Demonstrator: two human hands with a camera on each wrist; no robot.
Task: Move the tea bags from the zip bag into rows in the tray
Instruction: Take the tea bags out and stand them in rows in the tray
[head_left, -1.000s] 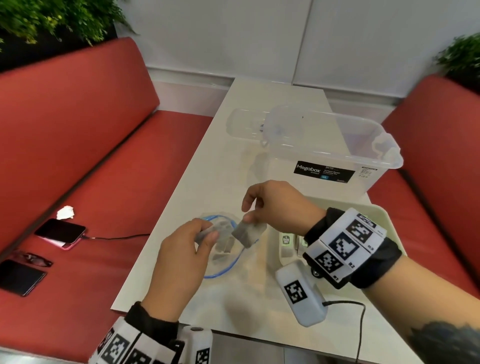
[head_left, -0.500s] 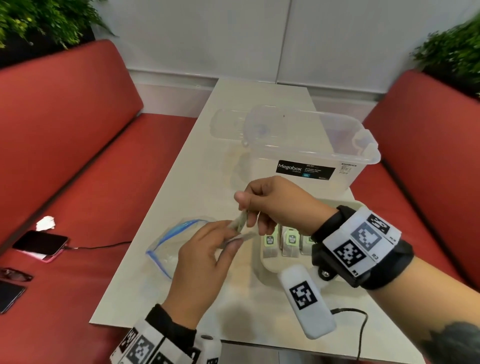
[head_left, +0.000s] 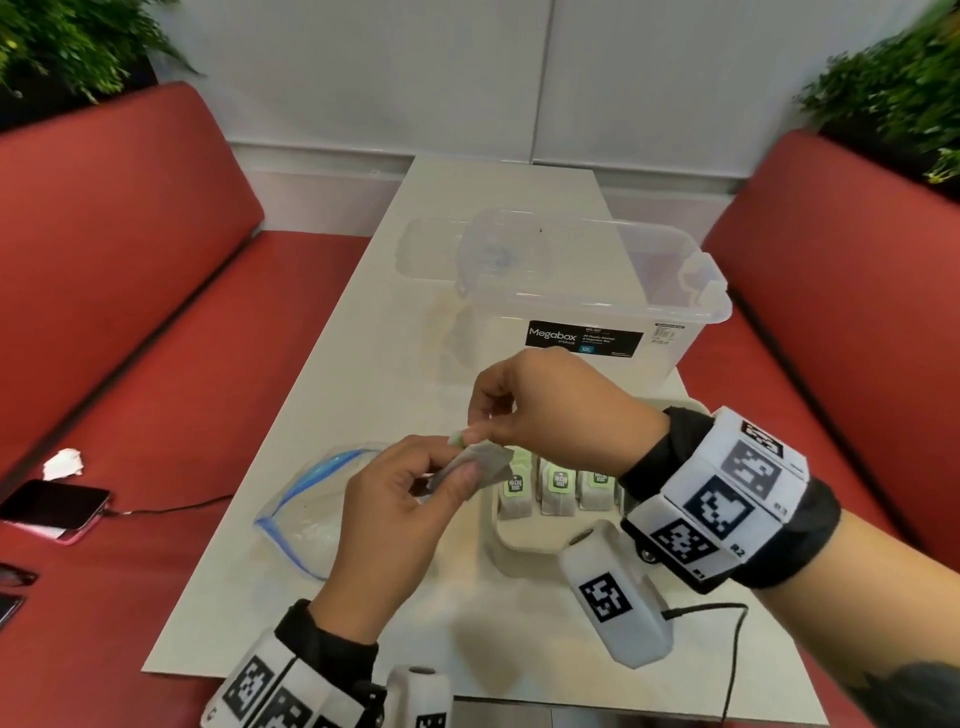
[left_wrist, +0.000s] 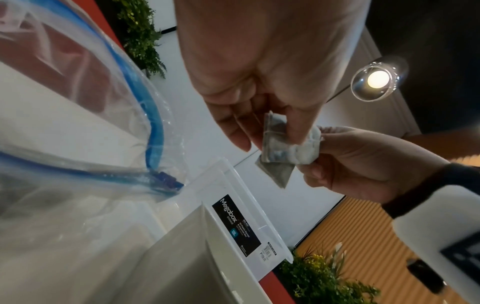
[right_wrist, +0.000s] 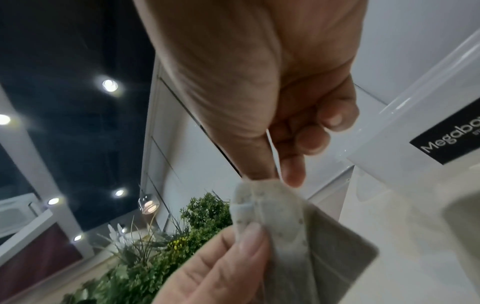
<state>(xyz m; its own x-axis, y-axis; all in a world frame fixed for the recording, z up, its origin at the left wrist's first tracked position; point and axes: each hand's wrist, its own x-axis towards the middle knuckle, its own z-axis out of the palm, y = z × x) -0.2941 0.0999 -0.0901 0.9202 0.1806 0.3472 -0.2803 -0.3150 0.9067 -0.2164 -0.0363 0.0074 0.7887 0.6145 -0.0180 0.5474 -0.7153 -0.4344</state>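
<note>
Table: white, bearing all items below. Storage box: clear plastic, far side, beyond the hands. Zip bag: clear with blue seal, lying left of tray, mouth open. Tray: beige, near right, three tea bags in a row with green tags. Left hand: pinching a grey tea bag above the gap between zip bag and tray. Right hand: thumb and forefinger pinching the same tea bag's top end at its tag.
</note>
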